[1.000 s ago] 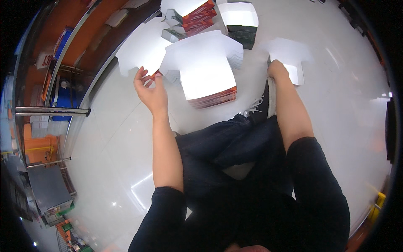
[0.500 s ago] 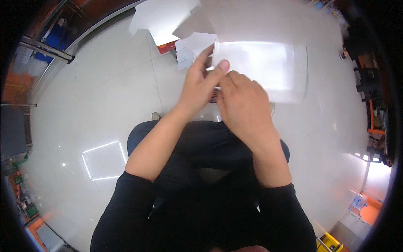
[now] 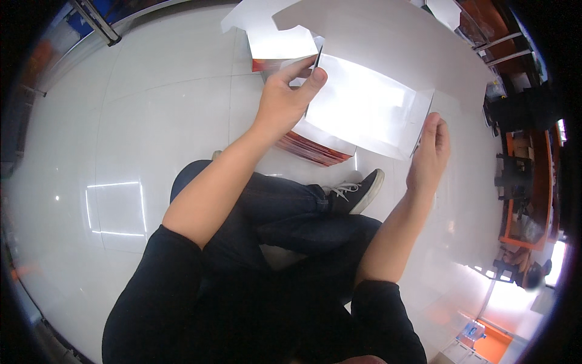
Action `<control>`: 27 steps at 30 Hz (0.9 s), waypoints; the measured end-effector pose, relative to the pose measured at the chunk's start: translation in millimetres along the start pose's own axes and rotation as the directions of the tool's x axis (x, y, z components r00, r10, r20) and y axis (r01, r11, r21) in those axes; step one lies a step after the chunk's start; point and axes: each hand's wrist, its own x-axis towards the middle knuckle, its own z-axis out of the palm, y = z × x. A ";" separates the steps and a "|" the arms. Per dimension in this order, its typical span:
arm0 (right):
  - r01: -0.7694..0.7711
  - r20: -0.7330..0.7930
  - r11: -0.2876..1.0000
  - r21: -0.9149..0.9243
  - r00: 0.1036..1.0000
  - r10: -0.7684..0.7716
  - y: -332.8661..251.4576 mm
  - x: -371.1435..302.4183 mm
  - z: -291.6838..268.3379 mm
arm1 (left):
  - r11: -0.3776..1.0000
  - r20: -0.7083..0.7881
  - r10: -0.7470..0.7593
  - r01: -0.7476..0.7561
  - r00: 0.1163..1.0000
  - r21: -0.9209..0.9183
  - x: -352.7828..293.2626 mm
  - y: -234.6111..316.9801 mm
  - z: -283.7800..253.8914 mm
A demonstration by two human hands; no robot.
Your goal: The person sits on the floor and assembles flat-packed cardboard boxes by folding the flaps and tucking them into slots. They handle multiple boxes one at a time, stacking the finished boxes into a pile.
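Observation:
A white cardboard box, partly folded up with its sides raised, hangs in front of me between my two hands. My left hand pinches its left end wall, the thumb on the inner side and the fingers around the outside. At the right end wall, my right hand grips the card between thumb and fingers. The box's wide lid panel stretches away at the far side. Below the box lies a pile of flat cartons with red printed edges.
More white card sheets with red edges lie on the glossy tiled floor at the far left. My shoe and crossed legs are close below. An orange-framed shelf stands along the right.
My right hand has moved from beside the left hand to the box's right end and grips it. The box is tilted now, and my view has shifted, showing the carton pile and my shoe.

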 end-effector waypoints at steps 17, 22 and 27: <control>-0.295 0.215 0.956 0.001 0.933 0.288 61.4 19.6 12.0 | 0.962 0.132 -0.209 0.180 0.969 0.203 10.2 -3.6 -15.8; -0.410 0.289 0.912 0.023 0.876 0.387 75.0 14.3 26.0 | 0.861 0.104 -0.217 0.140 0.971 0.489 22.0 -25.4 -24.6; -0.404 0.288 0.914 -0.050 0.870 0.400 94.3 10.7 38.3 | 0.713 0.085 -0.304 0.167 0.949 0.682 27.7 -31.3 -22.6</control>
